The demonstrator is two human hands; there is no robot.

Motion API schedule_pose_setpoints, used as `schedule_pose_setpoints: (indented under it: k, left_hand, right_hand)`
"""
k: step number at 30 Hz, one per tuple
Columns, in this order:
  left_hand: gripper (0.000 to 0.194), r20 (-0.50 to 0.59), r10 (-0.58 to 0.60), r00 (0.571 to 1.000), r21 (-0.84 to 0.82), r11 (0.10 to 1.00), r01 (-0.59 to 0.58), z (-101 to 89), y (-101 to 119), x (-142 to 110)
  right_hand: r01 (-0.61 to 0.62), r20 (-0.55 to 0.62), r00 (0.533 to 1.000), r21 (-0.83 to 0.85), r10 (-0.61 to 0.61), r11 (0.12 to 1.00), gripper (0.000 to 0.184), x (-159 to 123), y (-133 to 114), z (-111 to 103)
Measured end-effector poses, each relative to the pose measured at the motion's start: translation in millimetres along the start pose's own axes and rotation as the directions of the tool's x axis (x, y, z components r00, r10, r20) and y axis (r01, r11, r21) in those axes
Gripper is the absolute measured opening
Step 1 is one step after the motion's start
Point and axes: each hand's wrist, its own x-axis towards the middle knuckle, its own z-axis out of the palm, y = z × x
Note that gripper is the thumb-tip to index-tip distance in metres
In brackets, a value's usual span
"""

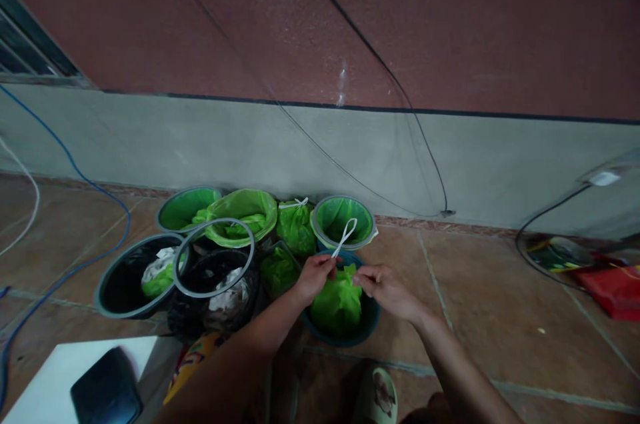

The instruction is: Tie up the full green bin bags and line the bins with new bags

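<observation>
A bright green plastic bag (336,307), gathered at the top, sits in a dark blue bucket (369,325) in front of me. My left hand (316,275) is closed around a white drawstring (345,235), whose loop sticks up above the fingers. On the bag's other side, my right hand (385,284) pinches at its gathered top; whether it grips the plastic or a bit of string is too small to tell. Just behind stands a bin (343,204) lined in green. Beside that bin, a tied green bag (296,227) has a white bow on top.
Several more lined bins stand at left, including a black-lined bin (131,277) and one with a loose grey ring (176,272) over it. A phone (107,387) lies on a white surface (45,377). A blue cable (75,164) crosses the tiles. Near my foot is a slipper (384,397).
</observation>
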Motion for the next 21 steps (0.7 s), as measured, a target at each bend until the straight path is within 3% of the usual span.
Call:
schedule_pose_setpoints:
  k: [6,9,12,15,17,19,21]
  left_hand:
    - [0.035,0.189,0.038,0.981,0.1,0.993,-0.058,5.0,-11,1]
    - [0.027,0.339,0.012,0.941,0.181,0.98,-0.078,5.9,-15,-3]
    - [0.021,0.497,-0.046,0.867,0.253,0.963,-0.094,6.9,-15,-10]
    - [0.022,0.573,-0.069,0.816,0.249,0.964,-0.094,9.4,-11,-15]
    - [0.032,0.53,-0.08,0.844,0.251,0.966,-0.066,11.6,-10,-17]
    - [0.043,0.426,-0.104,0.899,0.267,0.964,-0.015,13.1,-11,-16]
    - [0.047,0.33,-0.119,0.937,0.25,0.968,0.035,13.2,-13,-14]
  right_hand:
    - [0.09,0.089,0.993,-0.136,-0.078,0.987,0.031,-2,-11,0]
    - [0.103,0.124,0.989,-0.159,-0.084,0.982,0.029,-1,-14,1]
    - [-0.026,0.093,0.995,-0.099,0.035,0.995,0.035,3,-12,2]
    - [-0.188,0.055,0.982,0.117,0.183,0.975,0.041,8,-13,3]
    - [-0.239,0.056,0.97,0.351,0.235,0.905,0.043,9,-18,3]
    - [-0.227,0.023,0.965,0.576,0.262,0.785,0.047,9,-24,1]
    - [-0.184,-0.066,0.949,0.679,0.308,0.71,0.054,9,-26,-1]
